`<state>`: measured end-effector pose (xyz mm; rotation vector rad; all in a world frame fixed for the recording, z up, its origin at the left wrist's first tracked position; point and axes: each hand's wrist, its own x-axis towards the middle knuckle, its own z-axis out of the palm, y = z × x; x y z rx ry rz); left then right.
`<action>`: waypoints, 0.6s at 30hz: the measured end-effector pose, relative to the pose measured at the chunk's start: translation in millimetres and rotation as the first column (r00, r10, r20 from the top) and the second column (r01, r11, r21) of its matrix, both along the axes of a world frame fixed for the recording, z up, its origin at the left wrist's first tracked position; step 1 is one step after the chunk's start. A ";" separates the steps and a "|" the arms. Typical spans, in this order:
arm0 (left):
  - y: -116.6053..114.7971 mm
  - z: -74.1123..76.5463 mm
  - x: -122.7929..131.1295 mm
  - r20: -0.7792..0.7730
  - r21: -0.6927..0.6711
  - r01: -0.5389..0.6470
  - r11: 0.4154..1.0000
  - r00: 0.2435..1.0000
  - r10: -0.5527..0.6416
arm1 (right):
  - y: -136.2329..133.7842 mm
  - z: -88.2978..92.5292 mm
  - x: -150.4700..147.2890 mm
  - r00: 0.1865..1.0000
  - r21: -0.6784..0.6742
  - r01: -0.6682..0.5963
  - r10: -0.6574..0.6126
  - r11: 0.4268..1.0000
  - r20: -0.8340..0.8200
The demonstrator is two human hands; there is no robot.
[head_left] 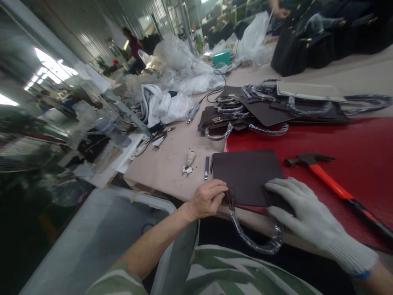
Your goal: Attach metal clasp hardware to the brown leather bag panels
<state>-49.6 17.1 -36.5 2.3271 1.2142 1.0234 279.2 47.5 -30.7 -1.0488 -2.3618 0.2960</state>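
Note:
A dark brown bag panel (245, 174) lies at the table's front edge, partly on a red sheet. Its plastic-wrapped handle (256, 244) hangs in a loop over the edge. My bare left hand (210, 198) pinches the handle's left end at the panel's lower left corner. My right hand (296, 205), in a white knit glove, rests over the panel's right side, fingers stretched out and thumb apart. A dark part shows between its thumb and fingers; what lies beneath the palm is hidden.
A claw hammer (331, 182) lies on the red sheet (353, 151) at right. Left of the panel are a slim metal tool (206, 168) and taped nippers (188, 164). Stacked panels with handles (264, 106) lie behind. A grey bin (107, 229) stands at left; a person's hand (281, 12) shows far back.

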 end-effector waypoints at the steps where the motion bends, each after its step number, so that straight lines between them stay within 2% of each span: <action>1: 4.6 1.2 -3.0 -0.015 -0.018 -0.145 0.989 0.989 0.144 | 0.1 -4.0 -1.9 0.999 0.028 0.031 -0.032 0.999 0.031; 2: 11.1 2.9 -7.0 -0.052 -0.051 -0.306 0.951 0.951 0.303 | 0.2 -7.5 -4.2 0.997 0.044 0.045 -0.047 0.998 0.057; 4: 28.2 7.7 -16.3 -0.205 -0.158 -0.581 0.798 0.810 0.549 | 0.5 -11.8 -9.0 0.995 0.046 0.044 -0.048 0.998 0.093; 6: 47.6 13.4 -24.5 -0.396 -0.275 -0.717 0.641 0.691 0.604 | 0.4 -12.2 -13.6 0.992 0.045 0.060 -0.065 0.997 0.110; 8: 65.1 18.5 -29.0 -0.529 -0.350 -0.747 0.564 0.655 0.539 | -0.5 -9.4 -17.7 0.988 0.048 0.083 -0.089 0.995 0.127; 14: 91.2 29.4 -26.3 -0.683 -0.411 -0.723 0.555 0.647 0.338 | -7.0 3.7 -27.0 0.984 0.054 0.087 -0.094 0.995 0.151; 18: 97.8 34.3 -24.9 -0.687 -0.468 -0.699 0.541 0.673 0.274 | -12.1 4.6 -31.9 0.980 0.032 0.138 -0.141 0.990 0.139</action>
